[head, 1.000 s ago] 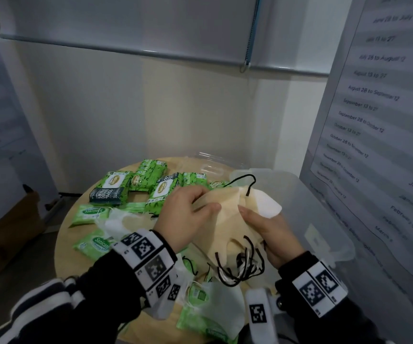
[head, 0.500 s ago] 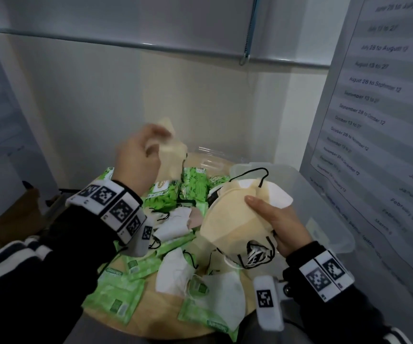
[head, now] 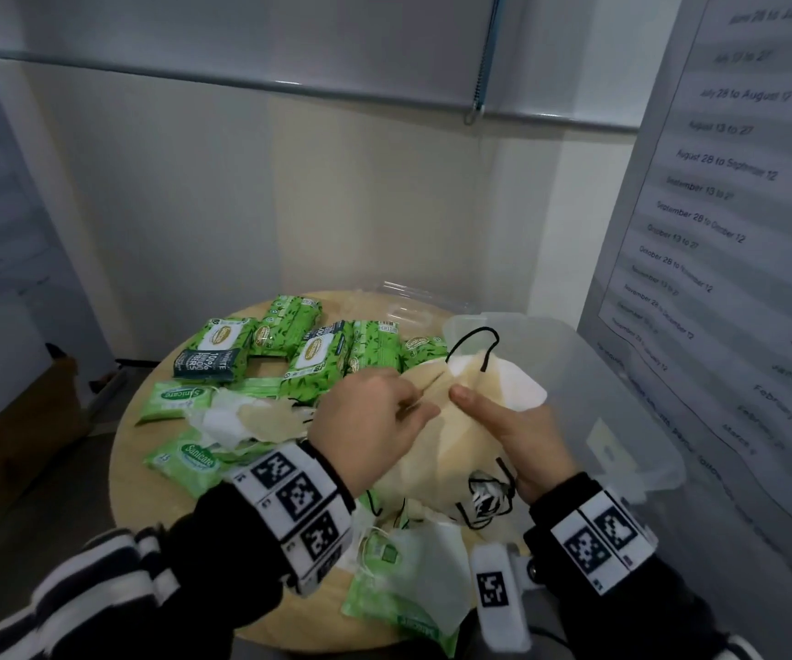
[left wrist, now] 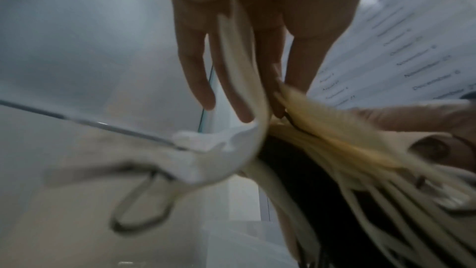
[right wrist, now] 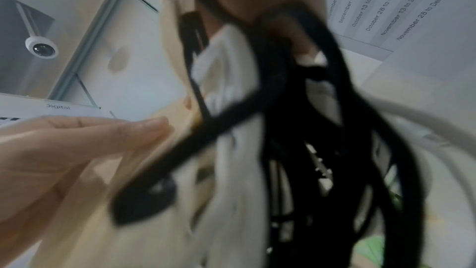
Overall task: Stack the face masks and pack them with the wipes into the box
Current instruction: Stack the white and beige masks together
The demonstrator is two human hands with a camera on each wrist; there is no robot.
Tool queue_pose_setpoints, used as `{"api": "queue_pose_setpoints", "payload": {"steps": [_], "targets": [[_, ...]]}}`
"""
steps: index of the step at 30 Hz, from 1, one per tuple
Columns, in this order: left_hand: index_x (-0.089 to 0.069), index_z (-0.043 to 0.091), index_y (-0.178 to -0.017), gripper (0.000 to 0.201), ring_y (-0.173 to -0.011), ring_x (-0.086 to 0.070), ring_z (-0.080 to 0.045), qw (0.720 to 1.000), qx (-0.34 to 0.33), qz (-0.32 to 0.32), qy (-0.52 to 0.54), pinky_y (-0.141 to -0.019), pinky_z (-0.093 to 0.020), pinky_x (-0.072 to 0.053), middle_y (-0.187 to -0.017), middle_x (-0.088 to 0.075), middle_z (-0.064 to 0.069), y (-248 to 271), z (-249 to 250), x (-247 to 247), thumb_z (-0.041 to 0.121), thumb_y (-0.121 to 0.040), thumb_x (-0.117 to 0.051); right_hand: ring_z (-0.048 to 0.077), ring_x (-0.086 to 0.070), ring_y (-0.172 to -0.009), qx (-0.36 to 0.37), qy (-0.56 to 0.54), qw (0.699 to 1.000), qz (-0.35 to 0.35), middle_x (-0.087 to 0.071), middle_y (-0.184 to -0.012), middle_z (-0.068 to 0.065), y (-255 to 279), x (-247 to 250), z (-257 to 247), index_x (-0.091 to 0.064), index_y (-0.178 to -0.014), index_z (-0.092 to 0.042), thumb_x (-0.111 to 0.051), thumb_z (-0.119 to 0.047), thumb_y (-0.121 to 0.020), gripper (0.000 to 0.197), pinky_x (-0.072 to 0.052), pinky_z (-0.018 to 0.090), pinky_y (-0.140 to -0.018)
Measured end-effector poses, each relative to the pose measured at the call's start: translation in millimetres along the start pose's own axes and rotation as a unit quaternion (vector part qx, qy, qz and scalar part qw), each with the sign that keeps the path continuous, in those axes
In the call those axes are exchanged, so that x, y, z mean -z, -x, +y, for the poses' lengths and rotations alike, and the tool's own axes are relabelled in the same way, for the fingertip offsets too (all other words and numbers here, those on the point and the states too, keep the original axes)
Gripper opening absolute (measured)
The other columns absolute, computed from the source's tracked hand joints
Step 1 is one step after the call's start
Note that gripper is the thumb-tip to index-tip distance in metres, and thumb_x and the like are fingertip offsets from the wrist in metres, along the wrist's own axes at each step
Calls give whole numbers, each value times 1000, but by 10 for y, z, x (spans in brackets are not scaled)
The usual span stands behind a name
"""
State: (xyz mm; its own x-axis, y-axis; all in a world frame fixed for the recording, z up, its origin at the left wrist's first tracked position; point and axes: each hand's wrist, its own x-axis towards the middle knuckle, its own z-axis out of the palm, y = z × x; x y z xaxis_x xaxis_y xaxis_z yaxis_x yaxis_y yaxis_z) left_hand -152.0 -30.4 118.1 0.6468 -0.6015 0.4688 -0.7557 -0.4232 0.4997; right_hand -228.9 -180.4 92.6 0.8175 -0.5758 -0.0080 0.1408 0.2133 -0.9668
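Both hands meet in the middle of the head view over a stack of face masks (head: 436,450). Right hand (head: 522,435) holds the stack, thumb on top and fingers curled under it, with black ear loops (head: 484,497) hanging low. Left hand (head: 375,426) pinches one cream mask (left wrist: 242,80) between its fingers and lays it on the stack. Green wipes packs (head: 289,354) lie on the round wooden table (head: 132,469) at center left; some say "Sanicare" and one says "100% Plant Fibers". More loose masks (head: 251,421) lie among them. See-through box (head: 622,421) sits at the right. Big paper (head: 727,192) at the upper right lists dates like "August 28 to September 12".
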Motion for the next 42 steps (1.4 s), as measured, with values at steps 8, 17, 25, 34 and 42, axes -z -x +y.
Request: {"api": "queue_pose_setpoints", "payload": {"steps": [8,17,25,34,42], "targets": [[-69,2,-74,45,-64,-59,-26,995,24,40,84,-66,-38,-48,-66,-66,-9,-101,-90,167,44,-84,-54,29,-69,-95,-28,8,998,47,-71,-103,15,-94,112,39,-66,-109,-5,-74,-9,-76,34,-55,44,-84],[-47,11,-77,21,-41,-41,-8,991,55,106,65,-46,-11,-32,-48,-39,7,-194,-155,404,23,-92,-55,35,-67,-99,-18,2,998,60,-71,-103,16,-137,209,43,-65,-109,-4,-81,-12,-69,44,-52,50,-90],[-49,15,-105,15,-51,-42,-12,980,114,155,44,-47,-25,-29,-63,-48,-1,-380,-400,696,6,-93,-47,30,-67,-101,16,-1,999,49,-71,-106,13,-121,250,-54,-66,-108,-8,-72,-12,-72,36,-53,47,-89],[-69,18,-98,21,-85,-53,-3,983,158,-64,73,-77,-17,-36,-102,-58,6,-227,-296,422,34,-87,-61,29,-66,-103,35,-8,999,27,-71,-109,11,-109,174,-38,-67,-109,-10,-87,-33,-59,59,-50,52,-93],[-72,11,-81,11,-84,-68,-14,952,177,-101,227,-80,-27,-51,-86,-73,0,-161,-186,218,20,-77,-74,30,-66,-105,36,-31,998,34,-70,-112,12,-128,173,-12,-65,-114,-8,-90,-45,-45,82,-51,50,-91]]}}
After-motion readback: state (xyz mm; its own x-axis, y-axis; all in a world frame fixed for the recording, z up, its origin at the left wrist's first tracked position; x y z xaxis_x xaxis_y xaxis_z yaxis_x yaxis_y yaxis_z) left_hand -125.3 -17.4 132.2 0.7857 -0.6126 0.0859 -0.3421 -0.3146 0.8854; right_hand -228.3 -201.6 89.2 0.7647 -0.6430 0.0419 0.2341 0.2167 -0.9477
